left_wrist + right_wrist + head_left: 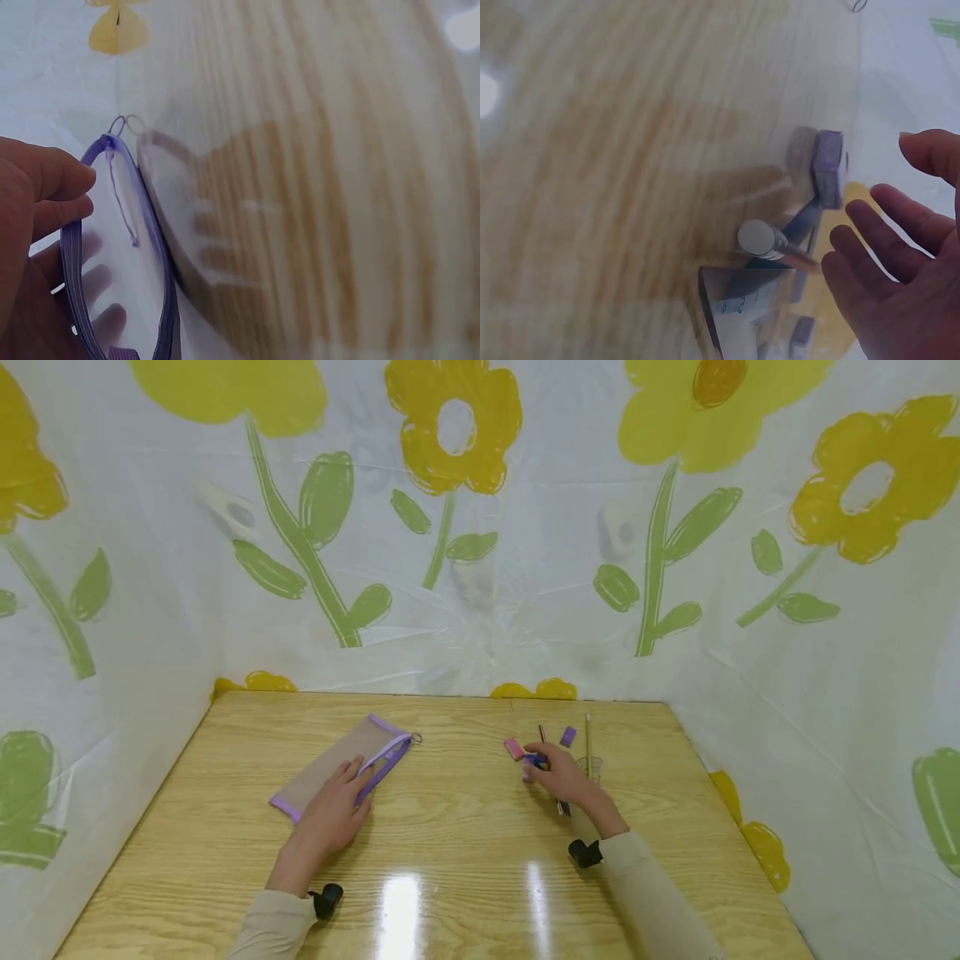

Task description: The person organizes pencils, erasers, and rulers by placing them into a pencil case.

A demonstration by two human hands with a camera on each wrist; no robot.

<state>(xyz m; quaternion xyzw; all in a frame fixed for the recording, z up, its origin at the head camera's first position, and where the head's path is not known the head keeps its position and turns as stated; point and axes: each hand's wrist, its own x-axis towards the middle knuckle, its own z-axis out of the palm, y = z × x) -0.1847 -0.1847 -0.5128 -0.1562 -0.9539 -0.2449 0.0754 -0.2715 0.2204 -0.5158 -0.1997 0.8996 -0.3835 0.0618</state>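
Note:
A beige pencil pouch (pixel 330 764) with purple edging lies on the left of the table, its zip opening parted. My left hand (pixel 333 806) pinches the pouch's rim, and in the left wrist view the purple zip edge (pixel 71 262) passes by the fingertips. My right hand (pixel 566 777) is over the stationery on the right, thumb and fingers apart with nothing visible between them. Close to its fingertips are a pink eraser (pixel 513 748) and a purple eraser (pixel 829 169). A small blue item (pixel 535 760), partly hidden by the fingers, is hard to identify.
Right of my right hand lie a second purple eraser (pixel 568 737), a pencil (pixel 588 731) and a clear protractor (pixel 596 768). Another pencil (pixel 542 733) runs beneath the hand. A flower-printed white sheet (pixel 487 635) walls the wooden table (pixel 450 843) at back and sides.

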